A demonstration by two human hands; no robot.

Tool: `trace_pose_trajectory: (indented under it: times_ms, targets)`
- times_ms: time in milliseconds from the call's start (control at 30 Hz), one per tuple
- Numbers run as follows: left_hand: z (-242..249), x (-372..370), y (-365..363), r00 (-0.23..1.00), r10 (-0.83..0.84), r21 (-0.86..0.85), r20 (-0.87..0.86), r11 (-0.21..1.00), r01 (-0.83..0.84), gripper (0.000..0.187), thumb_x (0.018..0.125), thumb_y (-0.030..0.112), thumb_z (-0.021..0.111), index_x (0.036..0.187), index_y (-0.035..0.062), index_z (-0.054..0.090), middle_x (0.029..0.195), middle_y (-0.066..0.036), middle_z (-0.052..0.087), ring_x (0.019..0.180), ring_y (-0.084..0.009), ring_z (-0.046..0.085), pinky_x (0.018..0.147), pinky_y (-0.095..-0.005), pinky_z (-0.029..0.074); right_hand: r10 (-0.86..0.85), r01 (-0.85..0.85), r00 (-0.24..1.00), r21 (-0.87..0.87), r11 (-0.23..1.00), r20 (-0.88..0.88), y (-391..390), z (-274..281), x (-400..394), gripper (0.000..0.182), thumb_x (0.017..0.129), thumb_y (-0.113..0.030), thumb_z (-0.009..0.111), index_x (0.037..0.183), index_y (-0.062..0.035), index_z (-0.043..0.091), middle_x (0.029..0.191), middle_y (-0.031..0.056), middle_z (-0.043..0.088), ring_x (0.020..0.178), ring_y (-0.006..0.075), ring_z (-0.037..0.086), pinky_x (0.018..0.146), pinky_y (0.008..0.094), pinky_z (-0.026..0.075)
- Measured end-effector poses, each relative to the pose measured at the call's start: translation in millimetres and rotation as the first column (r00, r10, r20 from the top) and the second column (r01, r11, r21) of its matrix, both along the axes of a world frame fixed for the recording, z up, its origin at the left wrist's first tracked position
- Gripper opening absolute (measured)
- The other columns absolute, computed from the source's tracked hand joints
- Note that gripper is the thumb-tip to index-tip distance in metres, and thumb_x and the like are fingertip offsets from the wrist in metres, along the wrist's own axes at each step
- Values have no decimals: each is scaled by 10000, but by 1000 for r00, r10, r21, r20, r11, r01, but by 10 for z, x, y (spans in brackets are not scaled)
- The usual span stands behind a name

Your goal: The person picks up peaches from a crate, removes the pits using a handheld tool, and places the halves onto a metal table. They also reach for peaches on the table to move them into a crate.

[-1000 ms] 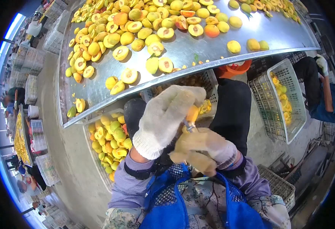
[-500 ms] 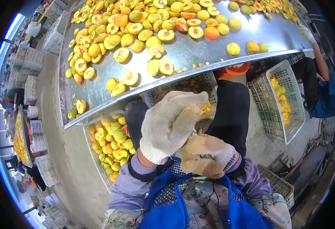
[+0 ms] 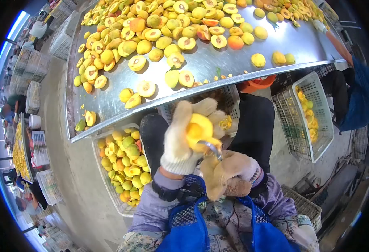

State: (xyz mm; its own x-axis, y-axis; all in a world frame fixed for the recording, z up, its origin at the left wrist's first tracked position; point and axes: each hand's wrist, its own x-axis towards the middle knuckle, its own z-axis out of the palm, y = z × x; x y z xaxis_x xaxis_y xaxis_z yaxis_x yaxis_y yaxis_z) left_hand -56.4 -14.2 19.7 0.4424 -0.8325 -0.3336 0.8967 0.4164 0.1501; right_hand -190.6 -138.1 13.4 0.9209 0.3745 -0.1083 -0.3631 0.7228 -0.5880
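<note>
A yellow peach half (image 3: 199, 128) sits in my gloved left hand (image 3: 178, 136), hollowed side up, with the fingers curled round it. My right hand (image 3: 232, 168), also in a worn glove, is closed on a pitting tool with a curved metal end (image 3: 213, 148). That end touches the near edge of the peach half, where a yellow bit of flesh shows. The tool's handle is hidden in the glove. Both hands are above my lap, in front of a crate (image 3: 166, 112) that stands between my knees under the table edge.
Peach halves (image 3: 142, 48) cover much of the metal table (image 3: 230, 63). To the left, a crate (image 3: 102, 168) is full of peach pieces; another crate (image 3: 295, 122) stands to the right. An orange basin (image 3: 258, 84) is below the table edge. A co-worker's arm (image 3: 337, 44) reaches onto the table.
My left hand has turned and opened upward, so the peach half now shows. The right hand has moved slightly right, with the tool's curved end now visible. The co-worker's hand has shifted left.
</note>
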Motion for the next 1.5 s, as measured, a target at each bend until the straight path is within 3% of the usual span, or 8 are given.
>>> trace_pose_trajectory:
  times_ms: [133,233,300,500,667,933,1367,1500]
  targets:
    - [-157,170,578,679,262,264,686,780,-568,382,973,346,545,1176,28,601,1084,-161,662,985,-248,639,783,-363,551,-196,183,957,-77,980,-214,-181,79,53,255,919,-220,569,957,21,642,889,118,656,799,167,619,718,272,491]
    - [-387,594,1285,610,-294,677,736,304,-670,366,942,320,582,1207,72,630,1181,-184,623,1129,-293,572,934,-394,488,-265,183,926,-293,938,-270,-244,23,202,272,943,-251,539,870,-3,623,661,76,613,535,129,568,495,244,440]
    - [-463,789,1439,-151,-976,57,159,161,-985,361,925,300,575,1085,-15,650,1186,-181,616,1121,-326,573,935,-430,465,-203,45,904,-389,920,-376,-210,38,313,313,954,-293,520,808,-27,594,468,5,505,308,100,418,324,242,313]
    - [-866,1647,503,52,-975,-30,215,-59,-998,537,811,379,666,1229,54,581,1272,-187,579,1218,-344,515,1007,-456,402,-232,5,912,-557,830,-338,-55,7,417,309,913,-318,592,851,-19,637,579,12,575,461,85,523,412,223,380]
    - [-778,1649,202,240,-924,804,297,107,-585,500,810,285,702,1190,2,543,1179,-196,617,988,-203,647,835,-349,514,-332,104,881,-545,832,-338,11,23,418,278,892,-292,629,860,-16,641,657,2,587,607,65,551,534,222,422]
    - [-224,711,161,755,-158,378,637,917,-128,603,812,215,693,1320,-20,468,1130,-123,610,950,-180,608,792,-308,519,-227,-12,945,-722,692,-234,64,295,554,218,899,-269,620,1018,-88,610,736,21,584,664,97,571,578,252,457]
    - [87,64,-70,711,3,353,704,867,-353,767,933,570,476,1379,-49,408,1203,-221,586,966,-260,613,862,-348,509,232,558,817,-826,-83,528,69,82,394,384,773,-102,630,1154,-145,605,898,83,519,699,220,618,508,337,499]
    - [98,-82,-82,747,104,351,657,834,-425,708,962,520,448,1373,-55,407,1258,-232,545,1012,-274,600,908,-378,504,-68,351,936,-907,234,345,124,222,352,376,756,-93,641,1130,-123,615,919,101,542,704,251,622,524,332,513]
